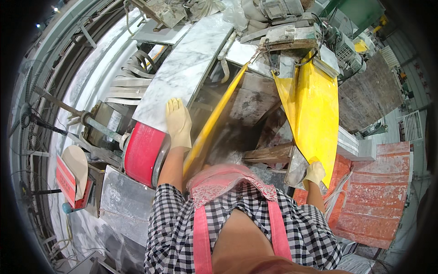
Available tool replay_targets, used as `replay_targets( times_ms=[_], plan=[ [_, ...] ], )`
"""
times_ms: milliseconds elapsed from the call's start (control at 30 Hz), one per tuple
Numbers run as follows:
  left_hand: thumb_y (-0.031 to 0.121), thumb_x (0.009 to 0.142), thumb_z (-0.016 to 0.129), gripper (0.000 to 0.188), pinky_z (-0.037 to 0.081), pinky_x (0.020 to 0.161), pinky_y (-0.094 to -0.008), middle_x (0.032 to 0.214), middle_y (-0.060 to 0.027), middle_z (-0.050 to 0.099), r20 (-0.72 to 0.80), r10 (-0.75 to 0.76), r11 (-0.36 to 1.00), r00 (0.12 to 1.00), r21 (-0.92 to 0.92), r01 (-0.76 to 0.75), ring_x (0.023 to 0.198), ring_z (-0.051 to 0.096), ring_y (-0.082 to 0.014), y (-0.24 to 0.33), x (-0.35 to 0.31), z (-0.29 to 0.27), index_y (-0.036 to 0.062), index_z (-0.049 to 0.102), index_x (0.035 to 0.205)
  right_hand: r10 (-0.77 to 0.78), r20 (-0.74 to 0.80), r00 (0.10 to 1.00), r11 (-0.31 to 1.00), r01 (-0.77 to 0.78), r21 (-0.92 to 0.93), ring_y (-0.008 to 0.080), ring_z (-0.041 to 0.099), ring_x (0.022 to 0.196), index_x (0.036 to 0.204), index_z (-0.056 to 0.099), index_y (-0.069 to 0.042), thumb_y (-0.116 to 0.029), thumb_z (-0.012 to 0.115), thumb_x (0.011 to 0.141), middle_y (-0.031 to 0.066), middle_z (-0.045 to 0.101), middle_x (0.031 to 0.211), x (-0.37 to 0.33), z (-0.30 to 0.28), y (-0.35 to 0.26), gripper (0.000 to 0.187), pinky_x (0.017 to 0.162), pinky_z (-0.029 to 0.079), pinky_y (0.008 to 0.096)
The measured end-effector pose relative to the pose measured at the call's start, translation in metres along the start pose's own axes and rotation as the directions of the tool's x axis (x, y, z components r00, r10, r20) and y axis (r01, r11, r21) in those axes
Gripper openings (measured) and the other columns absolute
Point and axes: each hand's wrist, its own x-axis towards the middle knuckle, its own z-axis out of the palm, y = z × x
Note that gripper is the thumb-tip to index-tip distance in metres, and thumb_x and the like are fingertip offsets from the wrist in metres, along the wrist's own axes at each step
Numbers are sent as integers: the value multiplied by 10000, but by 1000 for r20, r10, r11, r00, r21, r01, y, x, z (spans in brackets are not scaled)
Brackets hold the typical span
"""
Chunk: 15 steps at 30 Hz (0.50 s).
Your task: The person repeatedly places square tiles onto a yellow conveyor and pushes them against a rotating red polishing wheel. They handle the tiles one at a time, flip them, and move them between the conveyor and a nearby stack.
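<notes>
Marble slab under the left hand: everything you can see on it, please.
The slab is a long, flat, straight-edged panel, white with grey veining, looking like polished marble. It lies face up, running from its near end, close to the red drum, away toward the top and slightly right. A darker edge shows along its right side. The gloved left hand lies at its near right corner, apparently touching. What supports it underneath is hidden.

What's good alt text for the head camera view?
A person's gloved left hand lies along the edge of a white marbled slab beside a curved red surface; the gloved right hand touches the lower part of a yellow sheet.
</notes>
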Motion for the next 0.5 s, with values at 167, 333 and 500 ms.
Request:
replay_targets(
  times_ms=[167,333,500],
  plan=[
    [161,985,463,433,319,1203,-445,1389,-244,587,-13,10,1000,1000,16,-10,1342,511,-362,-1,-1,-1,-76,586,1326,4,-18,1000,1000,-4,5,337,757,894,931,760,-35,-180,565,936,186,763,964,-1,2,0,243,759,601,442],
    [152,983,457,429,325,1198,-443,1390,-246,585,0,-1,1000,1000,-3,1,1340,511,-361,-1,-1,-4,-79,588,1320,13,-15,1000,999,-14,-29,292,764,874,979,738,-32,-177,601,921,159,764,960,-2,5,-1,208,742,604,418],
    [153,980,463,431,329,1195,-437,1391,-245,584,11,-6,1000,1000,6,6,1340,512,-356,-1,-1,-8,-76,588,1322,-10,-10,1000,1000,10,-20,295,764,875,988,737,-29,-176,600,923,153,762,958,-5,3,-1,211,731,605,415]
  ],
)
